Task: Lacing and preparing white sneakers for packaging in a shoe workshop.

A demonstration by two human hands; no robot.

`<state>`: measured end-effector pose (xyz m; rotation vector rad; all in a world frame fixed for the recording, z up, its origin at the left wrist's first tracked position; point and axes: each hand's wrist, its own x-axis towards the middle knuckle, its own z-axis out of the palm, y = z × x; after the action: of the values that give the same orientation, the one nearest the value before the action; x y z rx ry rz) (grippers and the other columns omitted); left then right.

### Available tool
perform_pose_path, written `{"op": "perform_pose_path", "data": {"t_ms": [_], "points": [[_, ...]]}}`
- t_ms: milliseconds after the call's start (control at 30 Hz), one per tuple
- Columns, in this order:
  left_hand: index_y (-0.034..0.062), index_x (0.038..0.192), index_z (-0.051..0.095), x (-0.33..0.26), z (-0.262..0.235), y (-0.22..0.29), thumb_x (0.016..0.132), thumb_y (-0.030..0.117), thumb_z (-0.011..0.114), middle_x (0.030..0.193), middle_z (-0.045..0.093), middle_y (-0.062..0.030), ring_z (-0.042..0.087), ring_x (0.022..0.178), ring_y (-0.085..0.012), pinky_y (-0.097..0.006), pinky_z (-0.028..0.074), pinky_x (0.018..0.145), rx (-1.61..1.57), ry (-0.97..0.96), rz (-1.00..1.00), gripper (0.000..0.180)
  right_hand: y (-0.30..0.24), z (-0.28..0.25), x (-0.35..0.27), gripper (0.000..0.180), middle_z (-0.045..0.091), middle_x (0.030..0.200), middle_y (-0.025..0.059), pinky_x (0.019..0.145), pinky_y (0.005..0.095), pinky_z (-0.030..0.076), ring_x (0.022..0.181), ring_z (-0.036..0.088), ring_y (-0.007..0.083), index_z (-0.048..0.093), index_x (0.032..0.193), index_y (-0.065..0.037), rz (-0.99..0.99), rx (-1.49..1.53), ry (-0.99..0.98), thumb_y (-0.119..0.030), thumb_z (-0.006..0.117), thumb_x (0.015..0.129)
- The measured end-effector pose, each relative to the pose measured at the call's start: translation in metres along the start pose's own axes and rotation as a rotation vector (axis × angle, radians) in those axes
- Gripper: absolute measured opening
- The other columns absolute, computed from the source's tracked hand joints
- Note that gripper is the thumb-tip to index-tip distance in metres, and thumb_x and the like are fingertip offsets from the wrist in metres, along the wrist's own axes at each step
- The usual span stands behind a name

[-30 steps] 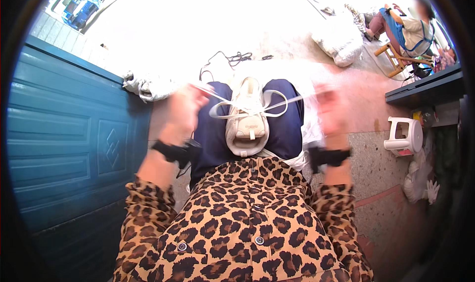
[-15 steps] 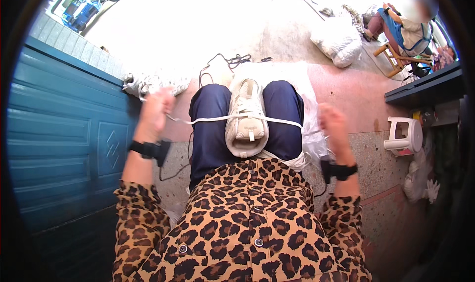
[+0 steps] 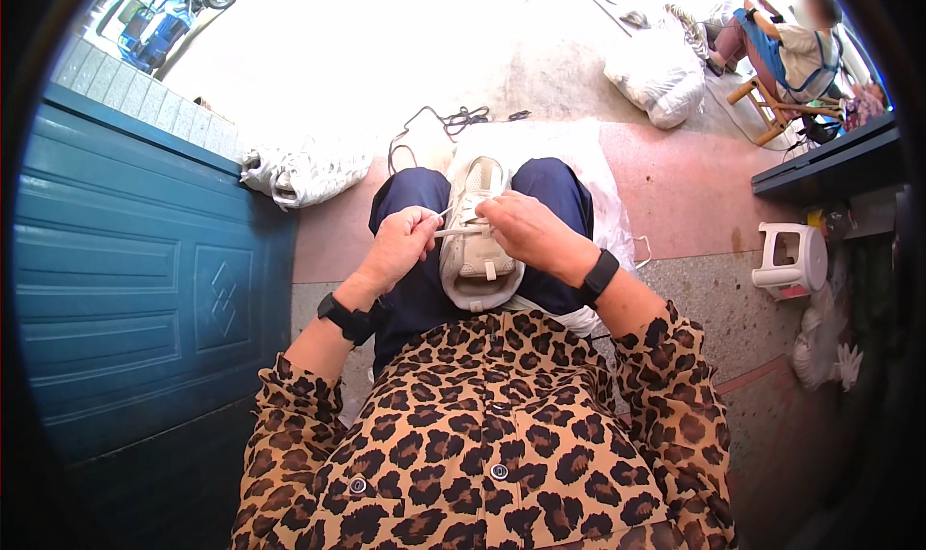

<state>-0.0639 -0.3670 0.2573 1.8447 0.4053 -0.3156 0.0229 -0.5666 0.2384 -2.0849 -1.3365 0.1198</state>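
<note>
Leopard-print shirt [image 3: 453, 415] (round buttons [image 3: 499, 472]), black wristbands [image 3: 601, 273], navy trousers [image 3: 557, 185]

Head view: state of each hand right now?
Left hand: closed, pinching a white lace.
Right hand: curled over the shoe; whether it grips lace cannot be told.

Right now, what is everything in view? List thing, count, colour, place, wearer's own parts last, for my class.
Shoe: 1, off-white, centre
Shoelace: 1, white, on the shoe
Sheeting: 1, white, right of centre
Door: 1, blue, left
Bundle: 1, white, beside the door
Vehicle: 1, blue, upper left
Cord: count unclear, black, beyond shoe
Sack: 1, white, upper right
Seated person: 1, pale top, upper right
Seat: 1, brown, under that person
Ledge: 1, dark, right
Stool: 1, white, right
Glove: 1, white, below the stool
Trousers: 1 pair, navy, flanking the shoe
Shirt: 1, leopard-print, bottom
Wristbands: 2, black, wrists
Left hand: 1, bare, pinching the shoelace
Right hand: 1, bare, over the shoe
</note>
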Motion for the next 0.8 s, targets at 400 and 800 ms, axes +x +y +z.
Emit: {"op": "perform_pose_path", "data": {"t_ms": [400,800], "points": [[-0.0031,0.088,0.062,0.025,0.025,0.02,0.076,0.012,0.061,0.071,0.059,-0.0014,0.052,0.062,-0.0071,-0.021,0.044,0.058,0.1,-0.037,0.184,0.019,0.005,-0.002,-0.028,0.03,0.055,0.08,0.0149,0.067,0.0336,0.046,0.074,0.057,0.0284,0.048,0.099,0.0,0.332,0.335,0.274,-0.001,0.055,0.07],[0.0064,0.08,0.06,0.031,0.056,0.029,0.068,0.006,0.06,0.068,0.06,-0.0131,0.059,0.063,-0.0296,-0.036,0.047,0.055,0.784,0.212,0.864,0.012,0.017,0.001,-0.021,0.026,0.059,0.083,0.0074,0.064,0.023,0.045,0.069,0.054,0.0115,0.047,0.112,0.004,0.568,0.978,0.238,-0.005,0.045,0.088]]}}
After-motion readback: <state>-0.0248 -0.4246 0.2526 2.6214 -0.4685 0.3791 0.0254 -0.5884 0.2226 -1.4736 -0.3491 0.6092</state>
